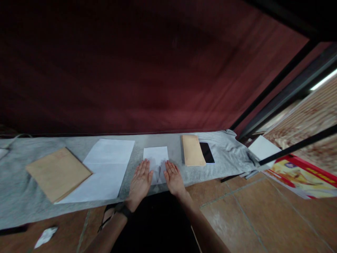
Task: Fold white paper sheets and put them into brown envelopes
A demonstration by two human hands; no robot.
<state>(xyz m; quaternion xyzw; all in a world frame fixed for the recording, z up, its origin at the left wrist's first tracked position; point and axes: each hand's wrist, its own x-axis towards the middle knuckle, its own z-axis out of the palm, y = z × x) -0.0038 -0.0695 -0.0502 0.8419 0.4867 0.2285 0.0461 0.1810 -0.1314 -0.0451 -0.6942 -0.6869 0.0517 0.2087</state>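
Note:
A small white sheet of paper point(156, 153), which looks folded, lies flat on the grey cloth in front of me. My left hand point(141, 177) rests flat across its left edge, fingers stretched forward. On its right edge my right hand point(173, 177) lies the same way, palm down. The paper's middle shows between the two hands, with shadows on it. To the left is a larger creased white sheet point(113, 154), partly covered by a brown paper envelope or packet point(59, 172). On the right lies a smaller stack of brown envelopes or paper point(193, 150).
A dark-screened phone point(207, 153) lies partly beside the brown stack. The grey cloth point(15, 189) covers a narrow table against a dark red curtain point(147, 70). Black metal bars point(273, 84) and a colourful box point(302, 175) stand right. Crumpled white paper point(46, 236) is on the tiled floor.

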